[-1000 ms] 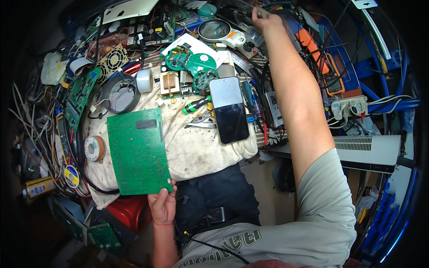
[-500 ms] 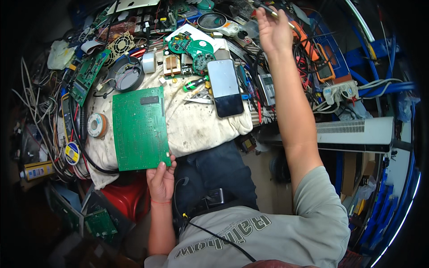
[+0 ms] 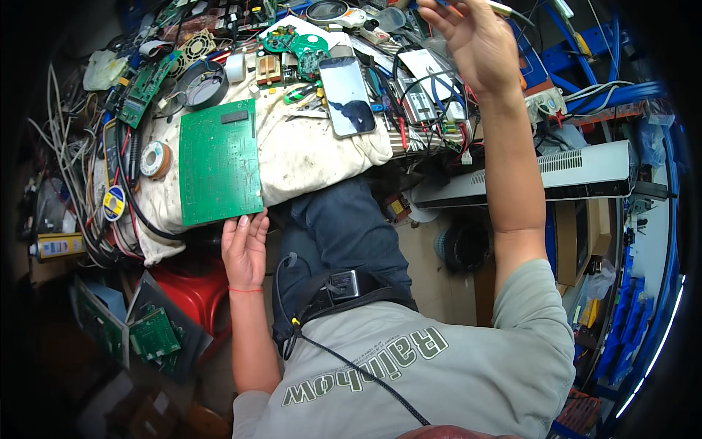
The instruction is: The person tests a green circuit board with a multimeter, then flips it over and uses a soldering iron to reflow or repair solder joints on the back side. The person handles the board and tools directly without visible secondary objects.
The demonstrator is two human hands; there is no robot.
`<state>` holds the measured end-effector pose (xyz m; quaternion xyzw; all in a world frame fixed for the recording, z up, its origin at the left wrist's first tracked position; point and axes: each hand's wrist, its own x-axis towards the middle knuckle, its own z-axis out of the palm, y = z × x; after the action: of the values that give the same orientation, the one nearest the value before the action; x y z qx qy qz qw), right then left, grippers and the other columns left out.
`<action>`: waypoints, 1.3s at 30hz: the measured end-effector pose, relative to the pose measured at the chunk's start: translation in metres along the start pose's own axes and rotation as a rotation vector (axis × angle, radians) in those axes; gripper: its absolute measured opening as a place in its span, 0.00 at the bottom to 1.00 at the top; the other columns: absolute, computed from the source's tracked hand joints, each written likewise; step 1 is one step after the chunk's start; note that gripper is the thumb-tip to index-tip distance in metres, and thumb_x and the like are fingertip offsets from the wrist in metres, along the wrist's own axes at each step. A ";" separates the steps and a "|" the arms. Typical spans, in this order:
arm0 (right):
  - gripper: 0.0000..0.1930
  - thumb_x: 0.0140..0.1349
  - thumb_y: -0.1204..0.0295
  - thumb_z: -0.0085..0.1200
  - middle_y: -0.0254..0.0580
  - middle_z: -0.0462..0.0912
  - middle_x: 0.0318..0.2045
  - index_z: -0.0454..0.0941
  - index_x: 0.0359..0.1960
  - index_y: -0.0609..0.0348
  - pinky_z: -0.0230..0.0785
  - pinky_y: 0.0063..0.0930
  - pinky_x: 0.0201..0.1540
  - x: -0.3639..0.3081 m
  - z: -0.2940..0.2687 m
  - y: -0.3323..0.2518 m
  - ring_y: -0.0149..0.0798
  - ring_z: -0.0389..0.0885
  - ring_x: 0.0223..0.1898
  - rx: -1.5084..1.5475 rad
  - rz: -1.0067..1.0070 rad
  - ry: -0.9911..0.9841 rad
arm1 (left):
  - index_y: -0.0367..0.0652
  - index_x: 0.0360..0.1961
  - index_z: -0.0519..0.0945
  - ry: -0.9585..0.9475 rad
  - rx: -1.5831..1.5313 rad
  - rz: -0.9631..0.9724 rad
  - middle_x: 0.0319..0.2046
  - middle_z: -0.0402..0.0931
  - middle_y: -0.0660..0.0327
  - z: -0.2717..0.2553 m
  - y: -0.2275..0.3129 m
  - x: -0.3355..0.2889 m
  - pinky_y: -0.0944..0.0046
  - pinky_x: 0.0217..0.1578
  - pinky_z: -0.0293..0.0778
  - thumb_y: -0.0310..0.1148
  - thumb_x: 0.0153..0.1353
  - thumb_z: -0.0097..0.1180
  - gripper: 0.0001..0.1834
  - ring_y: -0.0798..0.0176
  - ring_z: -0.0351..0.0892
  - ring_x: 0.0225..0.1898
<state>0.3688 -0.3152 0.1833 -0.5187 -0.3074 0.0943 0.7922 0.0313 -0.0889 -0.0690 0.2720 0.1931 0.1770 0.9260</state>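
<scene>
Green circuit board, left of frame centre, could slip off the cloth if the left hand at its lower edge shifts; can't tell if that or the right hand, upper right, grips anything.

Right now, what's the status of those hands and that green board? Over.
Left hand at near edge of green circuit board. Right hand raised, grip unclear. Board uncovered; smartphone to its right.

A thin, rectangular green circuit board is laid on a stained cream cloth, its longer sides directed from far to near. Its upper face is dotted with small marks, and a dark oblong chip is mounted close to the far edge.
</scene>
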 end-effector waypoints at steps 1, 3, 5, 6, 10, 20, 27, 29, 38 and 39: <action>0.17 0.78 0.65 0.50 0.47 0.85 0.49 0.77 0.59 0.66 0.82 0.34 0.53 -0.010 0.003 -0.008 0.39 0.86 0.47 -0.032 0.006 0.011 | 0.36 0.64 0.72 -0.005 0.003 -0.002 0.57 0.80 0.51 0.001 0.001 -0.001 0.59 0.56 0.81 0.25 0.75 0.51 0.18 0.54 0.83 0.57; 0.19 0.78 0.66 0.50 0.51 0.84 0.51 0.74 0.62 0.68 0.83 0.32 0.50 -0.036 0.006 -0.015 0.39 0.87 0.44 -0.162 -0.090 0.067 | 0.36 0.65 0.72 0.012 0.032 -0.013 0.58 0.79 0.50 0.004 0.002 -0.002 0.58 0.57 0.81 0.25 0.76 0.51 0.19 0.54 0.83 0.58; 0.20 0.80 0.60 0.46 0.48 0.86 0.44 0.76 0.60 0.64 0.84 0.37 0.48 -0.058 0.000 -0.017 0.43 0.87 0.42 -0.438 -0.229 0.067 | 0.36 0.65 0.72 -0.015 0.022 0.007 0.58 0.79 0.50 0.005 0.004 -0.001 0.58 0.58 0.80 0.25 0.76 0.50 0.19 0.53 0.82 0.59; 0.22 0.82 0.59 0.39 0.49 0.86 0.41 0.74 0.65 0.61 0.84 0.45 0.53 -0.070 -0.006 -0.020 0.49 0.87 0.46 -0.606 -0.322 -0.007 | 0.36 0.65 0.72 0.000 0.025 0.016 0.58 0.79 0.50 0.004 0.004 -0.002 0.57 0.58 0.80 0.25 0.76 0.50 0.18 0.53 0.82 0.59; 0.32 0.78 0.47 0.46 0.52 0.86 0.38 0.72 0.67 0.65 0.82 0.39 0.44 -0.130 -0.016 -0.022 0.40 0.85 0.35 -0.548 -0.377 0.053 | 0.39 0.51 0.78 0.003 -0.079 0.064 0.51 0.82 0.52 0.001 -0.001 0.002 0.51 0.58 0.80 0.27 0.77 0.51 0.08 0.51 0.84 0.53; 0.23 0.80 0.58 0.43 0.61 0.84 0.44 0.69 0.64 0.64 0.80 0.43 0.40 -0.231 0.017 0.041 0.46 0.84 0.34 -0.043 -0.098 0.131 | 0.39 0.49 0.79 0.042 0.036 0.105 0.49 0.84 0.51 0.014 -0.015 0.010 0.53 0.55 0.82 0.32 0.76 0.53 0.09 0.53 0.86 0.51; 0.25 0.79 0.61 0.43 0.56 0.82 0.38 0.64 0.66 0.69 0.77 0.40 0.43 -0.245 0.026 0.061 0.42 0.81 0.33 -0.025 0.072 0.207 | 0.34 0.54 0.79 0.356 0.539 0.184 0.42 0.85 0.53 -0.026 0.014 -0.014 0.68 0.37 0.81 0.36 0.77 0.53 0.15 0.65 0.86 0.37; 0.24 0.79 0.61 0.41 0.55 0.82 0.39 0.65 0.66 0.69 0.77 0.40 0.43 -0.244 0.023 0.065 0.40 0.80 0.33 0.005 0.067 0.176 | 0.34 0.53 0.80 0.447 0.527 0.303 0.38 0.85 0.57 -0.046 0.034 -0.015 0.71 0.33 0.78 0.35 0.77 0.51 0.15 0.69 0.83 0.33; 0.24 0.80 0.61 0.41 0.54 0.82 0.38 0.66 0.65 0.71 0.75 0.38 0.41 -0.243 0.023 0.071 0.39 0.80 0.33 -0.039 0.118 0.176 | 0.31 0.46 0.82 0.858 0.934 1.092 0.36 0.85 0.59 -0.108 0.149 0.001 0.62 0.48 0.78 0.35 0.77 0.50 0.16 0.62 0.83 0.39; 0.24 0.80 0.61 0.41 0.54 0.82 0.38 0.66 0.65 0.71 0.75 0.38 0.41 -0.242 0.023 0.070 0.39 0.80 0.33 -0.044 0.121 0.173 | 0.31 0.46 0.83 0.906 1.058 1.039 0.37 0.86 0.57 -0.117 0.164 0.000 0.63 0.48 0.78 0.34 0.75 0.51 0.15 0.63 0.83 0.40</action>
<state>0.1748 -0.3797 0.0339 -0.5598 -0.2080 0.0904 0.7970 -0.0584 0.0919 -0.0662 0.6237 0.4514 0.5556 0.3139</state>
